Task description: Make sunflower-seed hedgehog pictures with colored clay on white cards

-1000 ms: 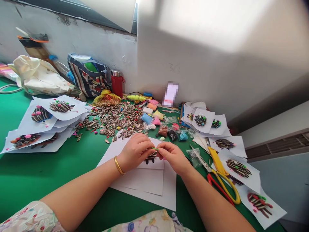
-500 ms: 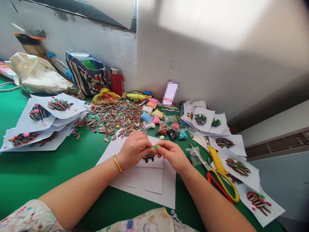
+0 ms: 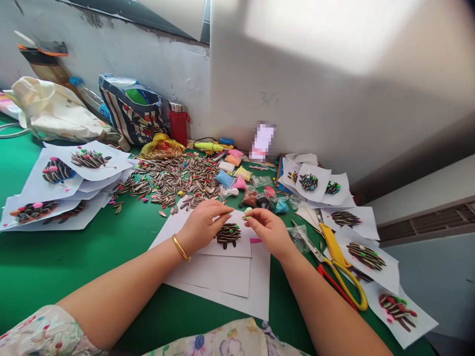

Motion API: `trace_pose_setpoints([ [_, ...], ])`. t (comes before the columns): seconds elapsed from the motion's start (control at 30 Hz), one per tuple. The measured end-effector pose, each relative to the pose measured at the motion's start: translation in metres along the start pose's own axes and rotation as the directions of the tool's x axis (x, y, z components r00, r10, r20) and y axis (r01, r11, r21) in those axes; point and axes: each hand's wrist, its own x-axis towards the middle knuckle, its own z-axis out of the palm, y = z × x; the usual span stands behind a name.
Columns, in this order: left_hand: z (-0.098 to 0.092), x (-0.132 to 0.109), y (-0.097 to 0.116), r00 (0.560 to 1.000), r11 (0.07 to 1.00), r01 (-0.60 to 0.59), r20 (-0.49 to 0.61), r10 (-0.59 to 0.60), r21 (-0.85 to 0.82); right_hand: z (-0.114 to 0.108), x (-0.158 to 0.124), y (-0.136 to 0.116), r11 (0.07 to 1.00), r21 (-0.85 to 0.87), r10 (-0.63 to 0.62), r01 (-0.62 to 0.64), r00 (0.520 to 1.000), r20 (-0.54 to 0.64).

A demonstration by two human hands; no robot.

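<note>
A small hedgehog figure [image 3: 228, 233] made of striped sunflower seeds, with coloured clay dots, lies on a white paper card [image 3: 241, 247] on a stack of white sheets [image 3: 222, 279]. My left hand [image 3: 202, 225], with a gold bangle [image 3: 180, 247] at the wrist, hovers just left of the figure, its thumb and fingers pinched together. What they hold I cannot make out. My right hand [image 3: 269, 228] is just right of it, pinching a tiny bit of green clay [image 3: 247, 216] at its fingertips.
A heap of sunflower seeds [image 3: 178, 180] lies behind the hands, beside small bags of coloured clay [image 3: 256, 195]. Scissors [image 3: 345, 284] and a yellow knife [image 3: 332, 244] lie at the right. Finished seed cards lie at the left [image 3: 59, 170] and right [image 3: 365, 257]. A red bottle [image 3: 179, 126] and striped bag [image 3: 133, 111] stand at the wall.
The hands were pinched together on a green clay piece above the figure. They have now drawn apart, uncovering the seed figure, and the right hand keeps a green bit.
</note>
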Motion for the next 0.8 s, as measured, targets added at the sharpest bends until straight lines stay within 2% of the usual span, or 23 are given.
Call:
trace_pose_setpoints([
  [0.07, -0.0018, 0.001, 0.0003, 1.0, 1.0, 0.007, 0.012, -0.007, 0.016, -0.0022, 0.0017, 0.0025, 0.95, -0.302, -0.099, 0.083, 0.994, -0.036],
  [0.13, -0.0031, 0.0016, 0.0003, 1.0, 0.999, -0.002, 0.026, 0.001, 0.036, -0.0041, 0.0034, 0.0035, 0.816, -0.563, -0.168, 0.13, 0.986, -0.017],
  [0.23, -0.0027, 0.0015, -0.0002, 0.999, 0.998, -0.032, 0.03, 0.031, 0.058, -0.0044, 0.0047, 0.0028, 0.66, -0.739, -0.127, 0.136, 0.99, 0.069],
  [0.37, -0.0011, 0.0007, -0.0002, 0.998, 0.995, -0.059, 0.008, 0.058, 0.077, -0.0028, 0.0029, -0.0002, 0.635, -0.761, -0.102, 0.136, 0.991, 0.092],
  [0.57, -0.0069, 0.0041, 0.0034, 0.993, 0.992, 0.014, 0.114, -0.028, 0.124, -0.0016, -0.0008, -0.0035, 0.674, -0.714, -0.221, 0.191, 0.974, 0.052],
  [0.67, -0.0072, 0.0051, 0.0034, 0.994, 0.993, 0.048, 0.088, -0.058, 0.111, 0.0003, -0.0019, -0.004, 0.699, -0.676, -0.275, 0.232, 0.96, 0.045],
  [0.8, -0.0039, 0.0041, 0.0, 0.997, 0.996, 0.025, 0.077, -0.031, 0.081, 0.0028, -0.0026, -0.0044, 0.723, -0.632, -0.328, 0.28, 0.944, 0.042],
])
